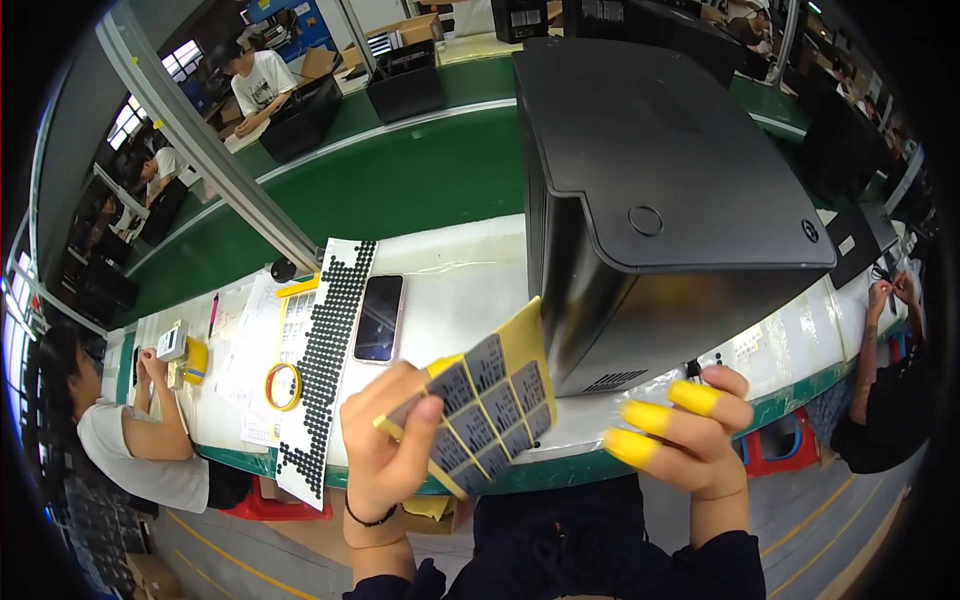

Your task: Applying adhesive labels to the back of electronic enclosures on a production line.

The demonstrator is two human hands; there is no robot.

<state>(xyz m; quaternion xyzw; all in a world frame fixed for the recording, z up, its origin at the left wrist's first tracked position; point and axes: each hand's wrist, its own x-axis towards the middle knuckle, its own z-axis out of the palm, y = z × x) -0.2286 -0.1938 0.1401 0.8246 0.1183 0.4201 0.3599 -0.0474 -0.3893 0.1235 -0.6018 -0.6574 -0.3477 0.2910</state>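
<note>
In my left hand (385, 435) is a yellow-backed sheet of grey printed labels (490, 405), the thumb pressed across its front and the sheet tilted up. My right hand (690, 430) hovers at the near side of the bench with its fingers apart; yellow covers wrap several fingertips, and I see nothing held in it. Just beyond both hands stands a large black computer case (660, 190), upright on the white bench top. A small dark item beside the right fingers, at the foot of the case, is too small to name.
Left of the case lie a dark phone (380, 318), a long white sheet of black round dots (330, 370) and a yellow tape roll (283, 386). A green conveyor belt (420, 180) runs behind. Co-workers sit at left (150, 440) and right (890, 370).
</note>
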